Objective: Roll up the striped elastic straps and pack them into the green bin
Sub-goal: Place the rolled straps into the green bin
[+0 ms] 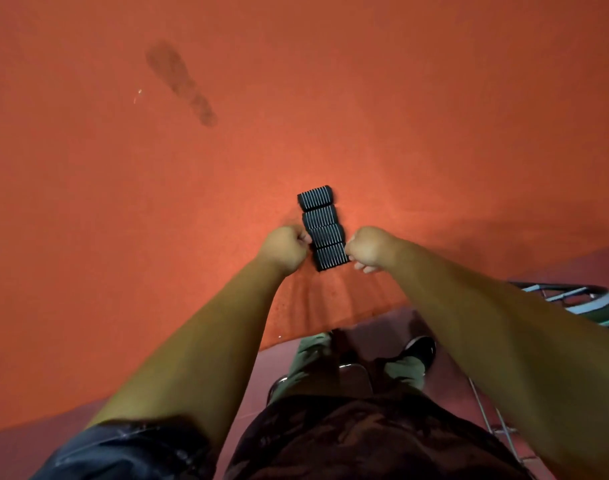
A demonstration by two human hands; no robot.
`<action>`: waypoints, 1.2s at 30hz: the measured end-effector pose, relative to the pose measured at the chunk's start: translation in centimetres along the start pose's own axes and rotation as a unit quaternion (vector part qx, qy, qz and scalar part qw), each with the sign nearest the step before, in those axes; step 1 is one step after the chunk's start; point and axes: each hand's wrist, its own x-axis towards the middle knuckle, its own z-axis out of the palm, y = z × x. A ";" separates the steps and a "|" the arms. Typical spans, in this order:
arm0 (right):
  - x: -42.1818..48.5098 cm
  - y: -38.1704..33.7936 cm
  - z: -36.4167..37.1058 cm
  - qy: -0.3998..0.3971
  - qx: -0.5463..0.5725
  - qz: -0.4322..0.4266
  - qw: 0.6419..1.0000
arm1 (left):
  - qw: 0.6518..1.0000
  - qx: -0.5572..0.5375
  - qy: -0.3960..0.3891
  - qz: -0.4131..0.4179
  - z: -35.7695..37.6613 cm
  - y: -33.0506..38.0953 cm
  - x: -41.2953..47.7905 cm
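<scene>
Several rolled black straps with thin white stripes (322,226) lie in a column on the orange table (123,220), touching one another. My left hand (286,247) is curled against the left side of the nearest rolls. My right hand (369,249) is curled against their right side. Both hands appear to pinch the ends of the nearest roll (331,257). A corner of the green bin (587,301) shows at the right edge, below table level.
A dark stain (181,83) marks the table at the far left. The table's near edge curves across below my hands. Beneath it are my legs and a shoe (421,348). A metal frame (493,420) stands at the lower right.
</scene>
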 end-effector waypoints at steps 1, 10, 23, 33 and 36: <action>0.5 0.1 0.3 0.008 0.007 0.007 1.000 | 1.000 0.001 0.003 0.009 0.2 0.2 0.4; 2.6 0.6 3.3 0.085 0.032 0.008 0.996 | 0.992 0.062 -0.016 0.104 2.4 0.6 3.2; 2.6 3.7 5.8 0.093 0.077 0.002 0.993 | 0.989 0.109 -0.038 0.094 5.1 -0.7 3.3; -1.1 7.2 5.5 0.083 0.025 -0.066 0.994 | 0.992 0.035 -0.108 0.053 5.8 0.6 0.8; -2.9 8.5 3.4 0.098 0.020 -0.063 0.993 | 0.991 0.028 -0.116 0.064 6.1 3.0 -0.3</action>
